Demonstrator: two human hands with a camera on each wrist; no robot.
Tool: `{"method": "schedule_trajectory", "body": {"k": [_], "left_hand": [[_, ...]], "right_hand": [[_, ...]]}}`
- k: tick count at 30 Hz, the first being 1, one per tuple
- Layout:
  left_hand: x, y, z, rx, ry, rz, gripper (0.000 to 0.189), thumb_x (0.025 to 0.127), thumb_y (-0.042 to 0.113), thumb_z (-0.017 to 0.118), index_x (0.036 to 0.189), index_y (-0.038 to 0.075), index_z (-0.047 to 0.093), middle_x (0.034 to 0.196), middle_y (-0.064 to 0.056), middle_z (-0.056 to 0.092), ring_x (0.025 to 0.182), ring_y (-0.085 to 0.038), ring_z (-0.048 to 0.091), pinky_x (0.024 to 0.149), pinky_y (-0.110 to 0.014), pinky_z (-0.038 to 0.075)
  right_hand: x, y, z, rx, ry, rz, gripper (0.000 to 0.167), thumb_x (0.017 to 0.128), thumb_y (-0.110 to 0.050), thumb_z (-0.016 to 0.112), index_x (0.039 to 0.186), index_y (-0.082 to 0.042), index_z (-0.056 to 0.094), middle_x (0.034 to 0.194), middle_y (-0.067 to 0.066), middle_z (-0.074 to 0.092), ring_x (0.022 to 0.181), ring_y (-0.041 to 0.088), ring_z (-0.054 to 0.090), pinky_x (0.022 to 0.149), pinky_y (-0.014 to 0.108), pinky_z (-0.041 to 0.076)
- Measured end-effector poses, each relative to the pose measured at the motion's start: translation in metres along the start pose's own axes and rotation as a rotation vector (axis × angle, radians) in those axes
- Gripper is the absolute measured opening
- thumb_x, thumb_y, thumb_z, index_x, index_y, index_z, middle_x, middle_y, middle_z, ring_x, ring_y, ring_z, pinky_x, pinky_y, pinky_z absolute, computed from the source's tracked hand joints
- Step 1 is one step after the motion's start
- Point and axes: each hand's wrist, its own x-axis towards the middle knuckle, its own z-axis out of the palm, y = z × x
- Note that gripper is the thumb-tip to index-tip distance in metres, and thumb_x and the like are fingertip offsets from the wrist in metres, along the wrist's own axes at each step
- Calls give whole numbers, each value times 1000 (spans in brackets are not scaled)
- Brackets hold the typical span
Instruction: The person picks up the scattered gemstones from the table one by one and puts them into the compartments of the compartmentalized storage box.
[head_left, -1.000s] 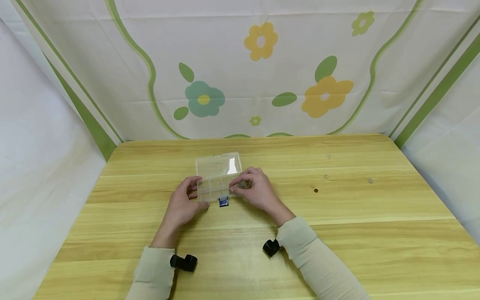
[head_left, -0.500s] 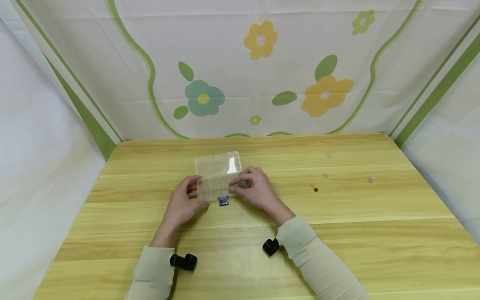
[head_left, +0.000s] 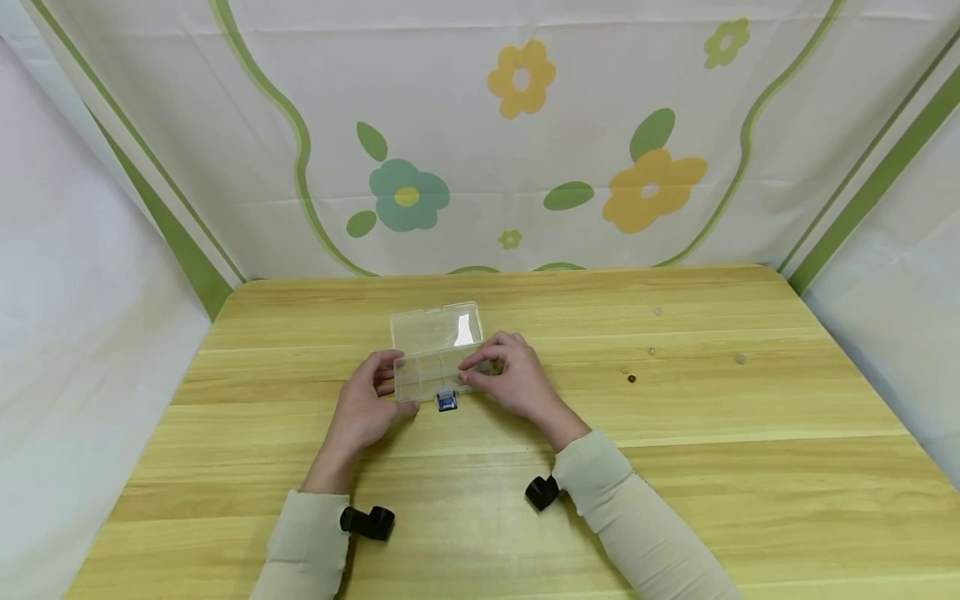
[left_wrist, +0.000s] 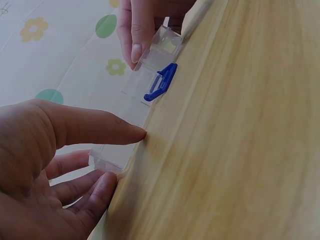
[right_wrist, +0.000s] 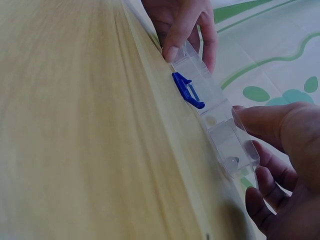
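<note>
A clear plastic compartment box [head_left: 420, 379] lies on the table with its lid [head_left: 427, 331] folded back and a blue latch [head_left: 447, 402] at the front. My left hand [head_left: 365, 406] grips its left end, thumb along the front edge and fingers behind. The thumb and index finger of my right hand [head_left: 513, 379] come together over the right half; I cannot tell whether anything is between their tips. In the right wrist view, a small clear rounded piece [right_wrist: 231, 162] sits in the end compartment, and a small yellowish round piece [right_wrist: 211, 121] shows nearer the latch.
To the right on the wooden table [head_left: 465, 517] lie a small dark round piece [head_left: 632, 379] and several small pale pieces, among them a whitish one [head_left: 741, 359] and a far one [head_left: 657, 311]. A flower-printed cloth [head_left: 480, 142] hangs behind the table.
</note>
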Motion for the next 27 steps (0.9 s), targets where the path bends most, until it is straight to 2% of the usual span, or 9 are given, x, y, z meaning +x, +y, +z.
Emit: {"method": "schedule_trajectory", "body": {"k": [13,22,27], "left_hand": [[-1,1,0,-13,-6,-13,80,82,-7,84,154,5,51,147,-25,58,131,-43,63,114,-54,53],[-1,2,-1,-16,-1,-3,78,82,-7,84,152,3,52,145,-26,60,130,-43,65,113,-54,54],[0,2,0,-15,0,-7,78,82,-8,84,152,3,52,145,-25,59,130,-42,64,113,-54,54]], "right_hand": [[0,-2,-3,15,12,41,7,93,-18,85,97,-24,85,102,-7,71,94,17,52,79,30,44],[0,-1,-9,88,41,50,8,92,-14,85,101,-16,84,105,2,74,96,21,62,81,30,52],[1,3,-15,103,68,67,11,93,-16,85,103,-16,84,107,0,75,99,20,64,83,31,55]]}}
